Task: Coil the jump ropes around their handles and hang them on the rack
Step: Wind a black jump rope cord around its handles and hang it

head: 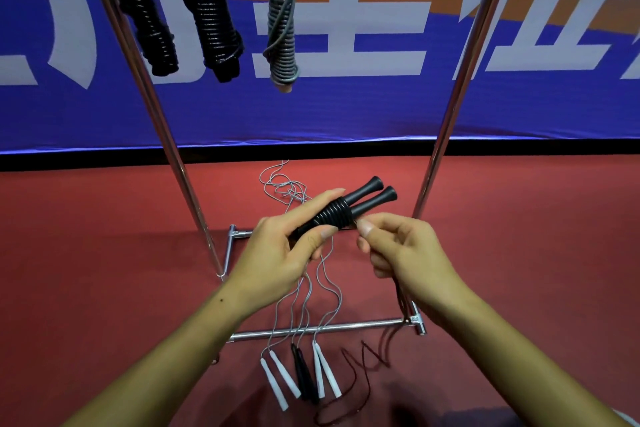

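My left hand point(280, 250) grips a pair of black jump-rope handles point(367, 198) held side by side, with black rope coiled point(332, 215) round their lower half. My right hand point(398, 246) pinches the black rope just beside the coil; the loose rope point(360, 388) trails down past my wrist to the floor. A metal rack point(446, 135) stands in front of me. Three coiled ropes hang from its top bar: two black ones point(145, 17) point(211, 14) and a grey one point(282, 31).
On the red floor by the rack's base bar point(346, 326) lie uncoiled ropes: two pairs of white handles point(277, 378) point(327, 371), one pair of black handles point(304, 378), and tangled grey cord point(284, 187). A blue banner point(346, 107) runs behind the rack.
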Tool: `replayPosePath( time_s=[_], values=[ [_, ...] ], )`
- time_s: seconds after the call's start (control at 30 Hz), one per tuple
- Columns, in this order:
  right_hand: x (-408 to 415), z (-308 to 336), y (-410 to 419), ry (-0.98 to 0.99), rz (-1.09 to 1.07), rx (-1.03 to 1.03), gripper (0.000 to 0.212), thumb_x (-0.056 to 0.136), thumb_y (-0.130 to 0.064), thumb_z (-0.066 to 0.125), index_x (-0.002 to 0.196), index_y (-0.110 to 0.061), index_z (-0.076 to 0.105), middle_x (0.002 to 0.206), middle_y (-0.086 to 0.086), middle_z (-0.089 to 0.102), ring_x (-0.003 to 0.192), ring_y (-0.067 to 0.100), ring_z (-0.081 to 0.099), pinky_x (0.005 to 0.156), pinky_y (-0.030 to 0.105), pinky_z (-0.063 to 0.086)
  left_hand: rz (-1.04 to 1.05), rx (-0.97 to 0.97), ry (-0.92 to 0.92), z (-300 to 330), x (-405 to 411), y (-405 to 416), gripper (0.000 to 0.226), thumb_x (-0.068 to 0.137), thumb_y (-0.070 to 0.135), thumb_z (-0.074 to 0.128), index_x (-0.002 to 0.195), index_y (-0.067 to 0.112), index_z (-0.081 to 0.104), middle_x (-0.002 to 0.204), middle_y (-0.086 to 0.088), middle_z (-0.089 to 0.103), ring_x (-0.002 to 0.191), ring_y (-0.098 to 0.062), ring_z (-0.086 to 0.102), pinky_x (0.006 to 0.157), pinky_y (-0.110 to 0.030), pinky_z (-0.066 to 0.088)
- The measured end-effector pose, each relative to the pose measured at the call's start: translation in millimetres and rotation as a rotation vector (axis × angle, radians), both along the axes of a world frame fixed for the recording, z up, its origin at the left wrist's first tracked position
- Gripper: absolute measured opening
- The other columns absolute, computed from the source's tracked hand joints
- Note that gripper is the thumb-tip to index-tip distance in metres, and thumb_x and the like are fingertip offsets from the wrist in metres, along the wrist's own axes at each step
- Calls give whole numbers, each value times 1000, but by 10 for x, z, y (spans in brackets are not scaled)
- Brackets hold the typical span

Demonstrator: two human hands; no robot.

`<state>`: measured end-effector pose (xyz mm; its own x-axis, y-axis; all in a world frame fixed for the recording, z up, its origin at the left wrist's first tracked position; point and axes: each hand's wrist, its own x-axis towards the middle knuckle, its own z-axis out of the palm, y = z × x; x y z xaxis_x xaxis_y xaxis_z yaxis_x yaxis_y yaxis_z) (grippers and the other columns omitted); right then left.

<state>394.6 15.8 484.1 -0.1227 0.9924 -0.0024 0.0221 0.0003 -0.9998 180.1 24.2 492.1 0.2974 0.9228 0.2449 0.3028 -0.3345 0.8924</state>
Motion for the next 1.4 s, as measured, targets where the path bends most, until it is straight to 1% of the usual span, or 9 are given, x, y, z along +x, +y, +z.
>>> replayPosePath(
  time_s=[0.1,0.27,0.47,0.57,0.73,0.9,1.13,1.27,1.4],
  values=[
    [57,103,-17,112,11,-173,19,102,-12,63,99,5,71,87,13,73,54,14,45,50,24,37,23,24,23,-22,-23,19,51,101,31,60,145,56,54,68,-6,56,58,-28,47,59,-47,52],
    [95,97,-78,-184,-20,-53,15,105,-14,59,102,-3,69,88,6,80,77,18,73,77,31,61,19,48,54,-81,-13,31,49,101,31,61,144,55,56,66,1,57,57,-12,49,61,-40,52],
    [39,57,-127,-431,-101,172,20,107,-26,57,90,-19,65,70,-14,71,52,6,49,53,21,41,32,96,132,-92,-20,45,51,102,34,62,149,53,51,65,4,61,54,-27,52,58,-40,53],
    [57,125,-105,-421,-77,114,10,96,-27,71,89,-21,68,67,-6,71,58,6,57,58,24,45,48,163,224,-99,-24,27,51,105,27,64,151,44,52,64,5,62,52,-13,49,59,-28,49],
    [129,115,-109,-977,-81,380,19,87,-29,74,99,-25,59,77,-9,71,77,17,68,66,36,52,43,175,353,-123,-17,13,50,101,45,55,151,43,52,64,1,61,56,-22,50,62,-42,52],
    [176,129,-114,-1312,-126,708,23,93,-43,68,93,-23,57,74,-5,62,65,30,64,47,36,44,0,125,348,-56,-82,51,44,105,35,60,147,46,54,65,2,62,60,-21,57,69,-38,53],
    [242,69,-8,-1150,92,670,22,95,-50,61,101,-29,65,97,-9,54,81,23,56,61,41,49,-149,16,420,-26,-190,75,43,105,29,62,144,46,58,68,1,64,57,-8,53,61,-25,45],
    [259,8,45,-888,199,422,17,87,-45,79,90,-32,70,87,-12,61,79,9,60,70,39,52,-233,-4,496,-57,-183,51,39,106,33,62,143,44,58,72,3,66,64,-15,58,66,-31,49],
    [264,48,75,-587,133,160,13,85,-29,85,80,-20,77,63,1,69,53,11,59,53,23,44,-252,-5,510,-50,-166,50,42,106,36,61,146,47,55,72,7,65,65,-12,60,66,-29,49]
  ],
)
